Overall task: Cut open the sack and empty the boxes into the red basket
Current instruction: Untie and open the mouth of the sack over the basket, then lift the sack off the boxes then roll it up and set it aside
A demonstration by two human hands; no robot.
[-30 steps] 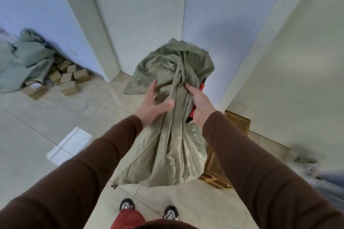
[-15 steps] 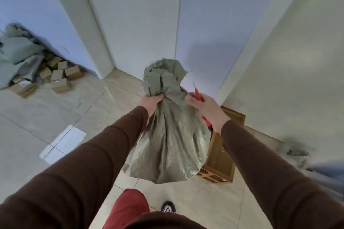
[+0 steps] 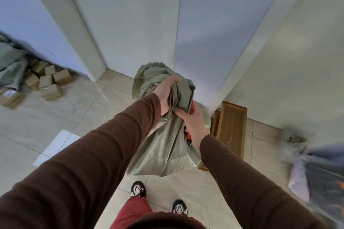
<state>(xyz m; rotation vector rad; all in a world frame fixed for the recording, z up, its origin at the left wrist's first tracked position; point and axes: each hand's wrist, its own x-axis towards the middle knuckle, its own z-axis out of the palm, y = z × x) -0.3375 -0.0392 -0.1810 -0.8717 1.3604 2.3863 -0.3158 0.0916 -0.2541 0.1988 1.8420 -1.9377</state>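
A grey-green woven sack (image 3: 165, 148) hangs in front of me above the tiled floor, bunched up at its top. My left hand (image 3: 166, 93) grips the gathered fabric near the top. My right hand (image 3: 192, 125) is closed on a red-handled cutter (image 3: 188, 136) and also presses against the sack just below the left hand. Only parts of the red handle show beside the fingers; the blade is hidden. No red basket is in view.
Several small cardboard boxes (image 3: 50, 83) lie by the wall at far left beside other grey sacks (image 3: 10, 67). A wooden pallet (image 3: 231, 128) leans on the wall at right. A blurred grey-blue bundle (image 3: 322, 174) sits at far right. My shoes (image 3: 138, 188) stand below.
The sack has been bunched up more. My left hand moved up over its top and my right hand came in under it with the cutter. The view tilted down, showing both shoes.
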